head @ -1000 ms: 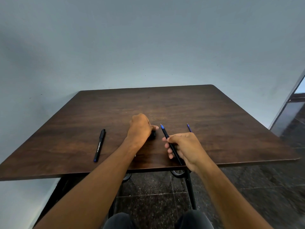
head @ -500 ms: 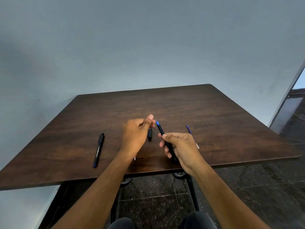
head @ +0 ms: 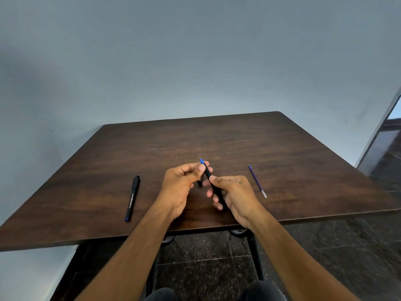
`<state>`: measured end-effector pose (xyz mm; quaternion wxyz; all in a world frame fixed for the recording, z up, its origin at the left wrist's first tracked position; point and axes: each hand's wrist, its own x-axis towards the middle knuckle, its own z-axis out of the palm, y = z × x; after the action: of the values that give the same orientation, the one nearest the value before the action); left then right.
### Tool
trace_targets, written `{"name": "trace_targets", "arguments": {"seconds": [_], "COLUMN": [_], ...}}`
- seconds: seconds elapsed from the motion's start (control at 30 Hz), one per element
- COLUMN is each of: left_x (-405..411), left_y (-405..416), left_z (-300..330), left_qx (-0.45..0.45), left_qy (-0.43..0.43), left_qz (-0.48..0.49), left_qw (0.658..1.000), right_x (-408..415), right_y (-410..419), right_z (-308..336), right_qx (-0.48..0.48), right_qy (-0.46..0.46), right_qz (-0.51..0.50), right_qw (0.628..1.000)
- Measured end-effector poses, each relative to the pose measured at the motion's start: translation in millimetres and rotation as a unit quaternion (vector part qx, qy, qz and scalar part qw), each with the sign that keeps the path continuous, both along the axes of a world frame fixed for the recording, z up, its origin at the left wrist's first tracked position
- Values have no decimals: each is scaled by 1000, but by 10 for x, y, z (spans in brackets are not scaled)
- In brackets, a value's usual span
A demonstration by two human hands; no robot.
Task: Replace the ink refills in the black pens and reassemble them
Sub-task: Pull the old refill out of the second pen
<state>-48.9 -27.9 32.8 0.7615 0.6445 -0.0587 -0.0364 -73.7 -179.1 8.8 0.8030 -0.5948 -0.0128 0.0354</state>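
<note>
Pen (head: 213, 187) sits gripped in right hand (head: 235, 195); left hand (head: 182, 183) pinches its blue tip (head: 201, 161); spare refill (head: 257, 181) beside waits; other pen (head: 132, 198) untouched.

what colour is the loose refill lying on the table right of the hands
Purple-blue, with a clear end nearest the person: the loose refill, seen in the head view.

On the table (head: 282, 144), a capped pen (head: 132, 198) lies left, a loose refill (head: 257, 181) right.
</note>
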Motion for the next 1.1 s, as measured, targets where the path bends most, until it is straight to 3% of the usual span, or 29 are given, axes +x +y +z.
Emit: {"name": "trace_targets", "arguments": {"seconds": [0.43, 0.77, 1.1], "left_x": [-1, -48, -40], "left_y": [-73, 51, -28], "left_z": [11, 79, 64], "left_qx": [-20, 28, 3], "left_qy": [30, 11, 38], "left_qz": [73, -58, 65], "left_qw": [997, 998, 997], "right_x": [-40, -6, -13], "right_y": [-9, -32, -33], "right_z": [-108, -118, -117], "right_qx": [-75, -40, -40], "right_qy": [-82, -69, -74], "right_qz": [-44, -22, -14], "right_qw": [993, 997, 996]}}
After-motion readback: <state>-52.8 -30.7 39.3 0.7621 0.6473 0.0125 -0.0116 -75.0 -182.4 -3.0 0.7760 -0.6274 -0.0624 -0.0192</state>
